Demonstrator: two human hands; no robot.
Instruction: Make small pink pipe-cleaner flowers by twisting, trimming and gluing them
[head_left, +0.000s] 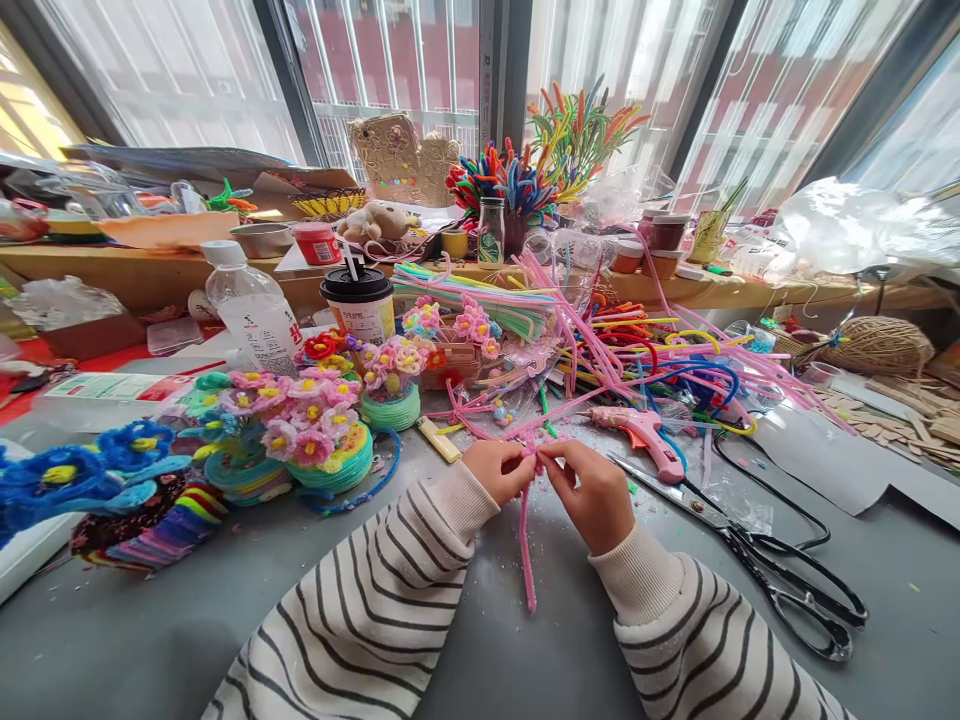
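Note:
My left hand (496,470) and my right hand (590,490) meet over the grey table (480,640), both pinched on the top of a pink pipe cleaner (527,550). Its free end hangs down toward me between my striped sleeves. The fingertips of both hands touch at the twisted upper part of the pipe cleaner. Just beyond my hands lies a loose heap of coloured pipe cleaners (637,350).
A pink glue gun (645,435) and black scissors (780,570) lie right of my hands. Pipe-cleaner flower baskets (322,430) and a blue flower piece (90,470) stand left. A lidded cup (361,300), a plastic bottle (251,305) and a twine ball (877,345) sit farther back.

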